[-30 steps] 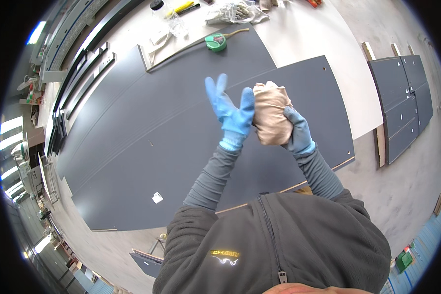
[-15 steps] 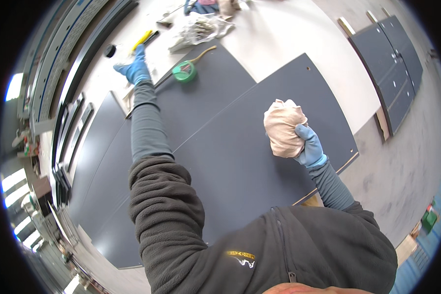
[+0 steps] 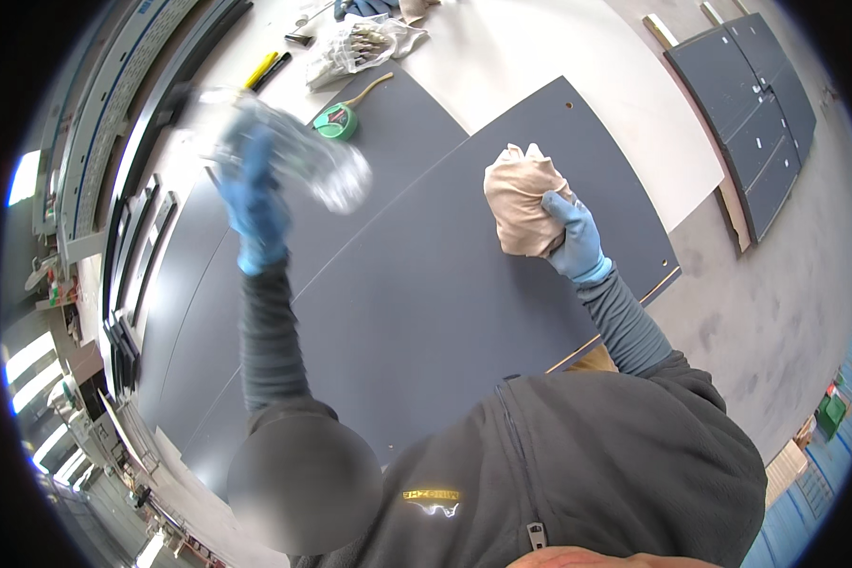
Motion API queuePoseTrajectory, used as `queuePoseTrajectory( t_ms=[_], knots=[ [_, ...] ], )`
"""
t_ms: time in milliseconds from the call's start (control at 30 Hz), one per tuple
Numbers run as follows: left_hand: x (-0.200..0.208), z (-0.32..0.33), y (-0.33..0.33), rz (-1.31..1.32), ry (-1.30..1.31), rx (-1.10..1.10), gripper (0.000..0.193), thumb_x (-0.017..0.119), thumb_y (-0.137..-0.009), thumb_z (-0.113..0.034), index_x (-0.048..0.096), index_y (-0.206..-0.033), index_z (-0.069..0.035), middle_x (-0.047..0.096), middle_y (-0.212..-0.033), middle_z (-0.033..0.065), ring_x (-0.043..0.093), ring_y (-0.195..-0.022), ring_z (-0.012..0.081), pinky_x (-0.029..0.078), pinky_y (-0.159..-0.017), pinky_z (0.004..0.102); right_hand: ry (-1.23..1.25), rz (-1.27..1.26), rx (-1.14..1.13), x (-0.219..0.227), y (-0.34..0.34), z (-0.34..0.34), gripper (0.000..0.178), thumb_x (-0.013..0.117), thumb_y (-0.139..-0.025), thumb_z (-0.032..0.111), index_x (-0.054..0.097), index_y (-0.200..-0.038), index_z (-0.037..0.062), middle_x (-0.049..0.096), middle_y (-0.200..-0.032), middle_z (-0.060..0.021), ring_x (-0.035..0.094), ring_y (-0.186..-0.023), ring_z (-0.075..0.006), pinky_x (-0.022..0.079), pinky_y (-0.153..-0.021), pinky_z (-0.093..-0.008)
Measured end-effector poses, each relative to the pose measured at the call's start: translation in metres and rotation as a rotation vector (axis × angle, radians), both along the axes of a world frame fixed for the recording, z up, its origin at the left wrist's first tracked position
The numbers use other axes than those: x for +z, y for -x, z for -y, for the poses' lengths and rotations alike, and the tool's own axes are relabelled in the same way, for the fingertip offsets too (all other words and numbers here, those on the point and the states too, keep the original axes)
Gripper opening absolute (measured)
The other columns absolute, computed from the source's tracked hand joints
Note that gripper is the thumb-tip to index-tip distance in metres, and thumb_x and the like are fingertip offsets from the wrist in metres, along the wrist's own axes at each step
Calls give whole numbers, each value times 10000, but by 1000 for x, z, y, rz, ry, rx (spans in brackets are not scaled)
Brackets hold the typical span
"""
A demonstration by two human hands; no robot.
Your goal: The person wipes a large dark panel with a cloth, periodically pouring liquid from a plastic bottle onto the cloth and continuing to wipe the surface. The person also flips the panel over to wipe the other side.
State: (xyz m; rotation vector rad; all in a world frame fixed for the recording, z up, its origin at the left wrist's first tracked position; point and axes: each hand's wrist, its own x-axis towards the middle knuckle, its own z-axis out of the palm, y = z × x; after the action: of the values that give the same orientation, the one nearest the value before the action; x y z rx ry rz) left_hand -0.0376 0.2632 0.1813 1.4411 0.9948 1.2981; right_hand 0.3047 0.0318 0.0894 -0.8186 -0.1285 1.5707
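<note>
My left hand [image 3: 254, 208], in a blue glove and smeared by motion, is wrapped round a clear bottle [image 3: 339, 178]. The bottle is tilted and blurred, held above the dark grey panels. In my right hand [image 3: 580, 244], also gloved in blue, is a bunched beige cloth [image 3: 521, 206], with the thumb pressed on its side. Beneath both hands lie large flat dark grey panels [image 3: 426, 303], side by side with a thin seam between them.
A green round object [image 3: 335, 122] with a tan strip lies on the far panel. Beyond it are a plastic bag of small parts [image 3: 360, 45], a yellow knife-like tool [image 3: 260, 71] and a black marker-like stick [image 3: 273, 71]. More grey panels [image 3: 743, 104] stand right; dark strips [image 3: 140, 241] lie left.
My left hand has drawn back from the far left and now lifts the clear bottle over the panels. My right hand still grips the cloth, slightly farther up and left in view.
</note>
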Motion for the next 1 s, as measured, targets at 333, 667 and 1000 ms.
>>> queuePoseTrajectory(
  t_ms=[333, 667, 1000],
  knots=[
    [37, 275, -83, 49, 1091, -425, 610, 661, -1064, -481, 606, -1434, 2, 767, -1189, 175, 721, -931, 177, 619, -839, 333, -119, 25, 317, 11, -3, 16, 601, 658, -1124, 311, 485, -1594, -20, 657, -1465, -114, 681, -1299, -214, 577, -1116, -373],
    [38, 352, -143, 182, 1279, -409, 723, 741, -1027, -554, 629, -1407, 51, 756, -1132, 136, 766, -1000, 205, 642, -874, 342, -189, 165, 643, 13, -71, 66, 666, 593, -1149, 398, 440, -1624, -42, 637, -1480, -143, 675, -1293, -198, 571, -1119, -342],
    [27, 386, -179, 312, 1454, -286, 602, 625, -1117, -482, 585, -1468, 6, 754, -1214, 155, 787, -936, 221, 671, -733, 314, -161, 276, 765, 12, -117, 89, 656, 591, -1140, 458, 527, -1589, -15, 677, -1425, -134, 687, -1253, -194, 576, -1093, -333]
  ],
)
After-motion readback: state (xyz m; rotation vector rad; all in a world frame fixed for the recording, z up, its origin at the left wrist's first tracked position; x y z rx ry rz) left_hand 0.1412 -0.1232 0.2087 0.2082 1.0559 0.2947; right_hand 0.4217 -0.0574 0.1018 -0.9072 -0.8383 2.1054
